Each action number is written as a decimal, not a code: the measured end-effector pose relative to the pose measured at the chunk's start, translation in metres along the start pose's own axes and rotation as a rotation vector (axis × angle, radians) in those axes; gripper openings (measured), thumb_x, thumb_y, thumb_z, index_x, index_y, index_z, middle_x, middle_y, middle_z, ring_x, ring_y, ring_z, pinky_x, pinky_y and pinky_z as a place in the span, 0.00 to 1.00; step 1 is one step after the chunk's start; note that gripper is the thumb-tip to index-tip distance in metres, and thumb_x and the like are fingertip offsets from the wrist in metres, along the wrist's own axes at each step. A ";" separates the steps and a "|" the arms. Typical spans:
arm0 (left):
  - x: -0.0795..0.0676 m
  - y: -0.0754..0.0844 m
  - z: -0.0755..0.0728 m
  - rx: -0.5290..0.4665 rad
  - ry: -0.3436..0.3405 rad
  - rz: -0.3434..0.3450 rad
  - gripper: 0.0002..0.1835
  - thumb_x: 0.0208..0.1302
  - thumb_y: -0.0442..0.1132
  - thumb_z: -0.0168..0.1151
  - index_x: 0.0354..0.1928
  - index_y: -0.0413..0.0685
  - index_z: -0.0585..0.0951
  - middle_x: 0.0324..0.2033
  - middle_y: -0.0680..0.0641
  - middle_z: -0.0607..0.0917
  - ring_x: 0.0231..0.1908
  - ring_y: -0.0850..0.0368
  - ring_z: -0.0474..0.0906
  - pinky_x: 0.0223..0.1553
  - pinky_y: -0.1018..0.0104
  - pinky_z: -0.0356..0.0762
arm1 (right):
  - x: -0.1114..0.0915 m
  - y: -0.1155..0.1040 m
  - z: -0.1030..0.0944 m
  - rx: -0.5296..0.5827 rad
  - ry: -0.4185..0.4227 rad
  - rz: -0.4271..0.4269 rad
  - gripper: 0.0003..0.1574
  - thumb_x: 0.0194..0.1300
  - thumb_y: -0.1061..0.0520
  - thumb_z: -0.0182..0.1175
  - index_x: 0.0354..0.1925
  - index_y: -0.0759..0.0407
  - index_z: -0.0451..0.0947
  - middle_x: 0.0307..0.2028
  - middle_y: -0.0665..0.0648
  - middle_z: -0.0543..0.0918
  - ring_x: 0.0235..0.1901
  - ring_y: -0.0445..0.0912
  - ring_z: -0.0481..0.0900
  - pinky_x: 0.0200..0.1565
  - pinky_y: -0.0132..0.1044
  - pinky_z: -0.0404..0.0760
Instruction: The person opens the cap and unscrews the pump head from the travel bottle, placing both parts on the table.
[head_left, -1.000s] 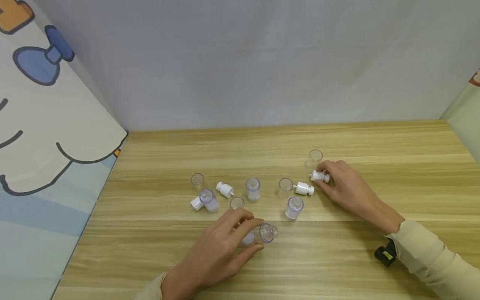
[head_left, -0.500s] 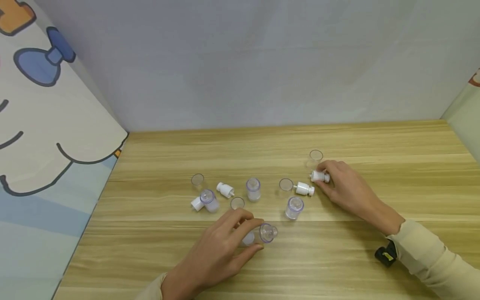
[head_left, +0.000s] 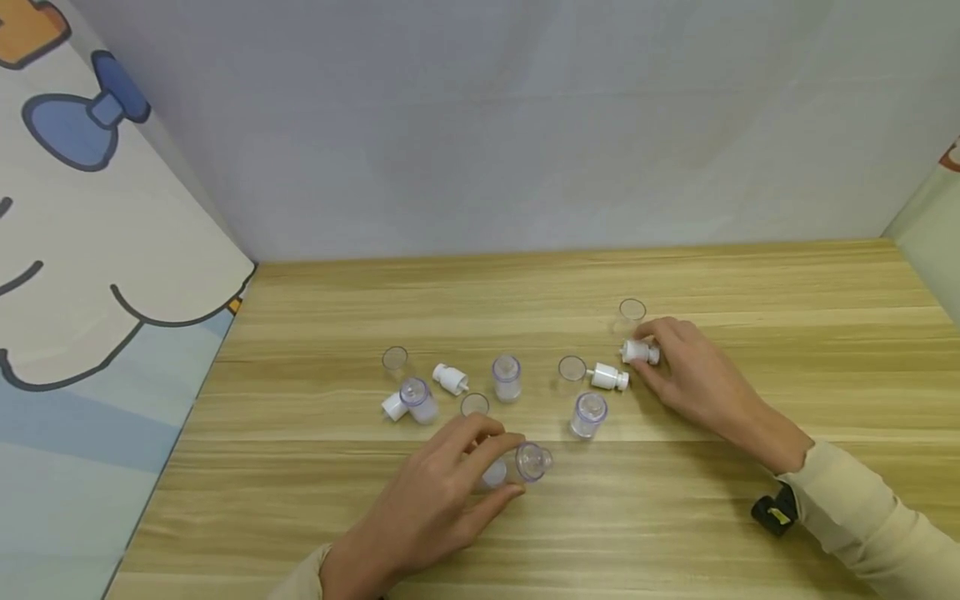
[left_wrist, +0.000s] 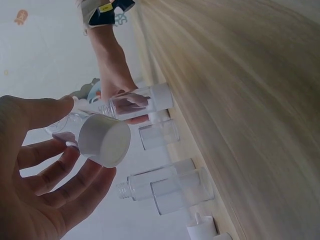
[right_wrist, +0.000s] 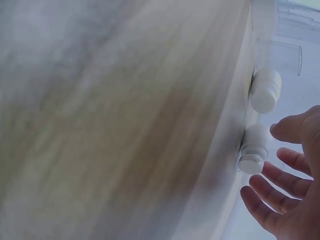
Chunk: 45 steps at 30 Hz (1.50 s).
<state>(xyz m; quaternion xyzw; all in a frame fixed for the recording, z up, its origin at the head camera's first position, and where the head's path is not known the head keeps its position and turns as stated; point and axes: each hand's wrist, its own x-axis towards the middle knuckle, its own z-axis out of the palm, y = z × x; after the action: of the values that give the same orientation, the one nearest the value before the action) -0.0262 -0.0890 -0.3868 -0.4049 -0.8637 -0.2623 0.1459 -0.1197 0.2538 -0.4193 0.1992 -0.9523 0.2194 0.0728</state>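
Observation:
My left hand (head_left: 431,496) holds a clear bottle (head_left: 531,463) with a threaded neck and purple-tinted shoulder, tilted with its neck to the right. In the left wrist view its white base (left_wrist: 107,141) faces the camera, thumb and fingers around the clear body. Over at the right, my right hand (head_left: 705,383) pinches a white pump head (head_left: 637,352) lying on its side on the table, thumb and forefinger on either side. A second white pump head (head_left: 608,377) lies just left of it. Near that one stands another clear bottle (head_left: 588,417), upright and uncapped.
Clear caps stand about the wooden table (head_left: 675,533): a far cap (head_left: 632,311), a middle cap (head_left: 572,369) and others leftward. Two upright bottles, a centre bottle (head_left: 507,379) and a left bottle (head_left: 418,402), stand near a loose pump head (head_left: 450,379). A grey wall (head_left: 525,150) closes the back.
My left hand and its bottle have shifted very slightly up and left in the head view. The right hand stays at the same pump head; the things on the table have not moved.

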 end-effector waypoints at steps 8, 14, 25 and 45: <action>0.002 -0.004 -0.007 0.033 0.077 0.060 0.25 0.61 0.43 0.77 0.58 0.45 0.82 0.49 0.49 0.83 0.46 0.58 0.81 0.47 0.69 0.83 | -0.004 0.000 -0.005 -0.014 0.036 -0.003 0.20 0.66 0.61 0.69 0.54 0.64 0.77 0.50 0.67 0.84 0.51 0.62 0.80 0.54 0.61 0.81; 0.007 -0.009 -0.015 0.045 0.104 0.054 0.25 0.61 0.42 0.77 0.58 0.42 0.82 0.49 0.47 0.82 0.45 0.57 0.82 0.47 0.69 0.85 | -0.010 0.002 -0.010 -0.009 0.061 -0.010 0.20 0.65 0.63 0.70 0.54 0.64 0.77 0.50 0.67 0.84 0.53 0.64 0.80 0.55 0.63 0.80; 0.020 -0.025 -0.043 -0.022 0.126 -0.109 0.22 0.62 0.41 0.78 0.56 0.43 0.83 0.50 0.47 0.83 0.45 0.56 0.84 0.41 0.64 0.87 | -0.023 0.001 -0.021 -0.005 0.102 -0.033 0.20 0.63 0.64 0.71 0.52 0.63 0.78 0.49 0.65 0.84 0.54 0.63 0.80 0.54 0.62 0.80; 0.041 -0.093 -0.076 -0.135 0.252 -0.273 0.24 0.56 0.29 0.79 0.55 0.40 0.83 0.46 0.44 0.84 0.45 0.55 0.83 0.43 0.57 0.90 | -0.041 0.013 -0.031 -0.045 0.147 -0.028 0.22 0.60 0.65 0.73 0.52 0.64 0.79 0.48 0.63 0.85 0.46 0.57 0.81 0.42 0.54 0.81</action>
<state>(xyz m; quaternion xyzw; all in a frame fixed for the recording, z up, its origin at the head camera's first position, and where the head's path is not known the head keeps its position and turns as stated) -0.1212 -0.1570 -0.3371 -0.2569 -0.8659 -0.3854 0.1887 -0.0860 0.2925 -0.4062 0.1939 -0.9462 0.2110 0.1503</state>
